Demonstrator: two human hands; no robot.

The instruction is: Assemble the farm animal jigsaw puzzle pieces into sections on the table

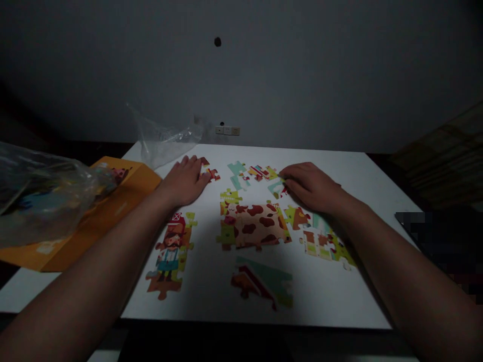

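Puzzle pieces (254, 223) lie spread over the middle of a white table (211, 301), some already joined into sections, some loose. At the far left a crumpled clear bag (37, 196) rests on an orange box (101, 211) at the table's left edge, and a second clear plastic bag (166, 141) stands at the far edge just behind the box.

The left hand (184, 178) lies flat, palm down, fingers stretched out and close together, holding nothing. Its fingertips touch a small red piece (213, 173). Nearer the person, beside the left forearm, lies a joined farmer section (171, 251).

At the centre is the cow section (256, 226), with a teal piece (237, 173) and a few bright loose pieces (264, 172) beyond it, and a barn-roof section (264, 281) well apart on the near side.

The right hand (309, 186) rests palm down with fingers loosely bent onto a pale teal piece (277, 188); I cannot tell whether it grips the piece or only presses it. Under the right wrist lies another joined section (324, 244) in green and brown.
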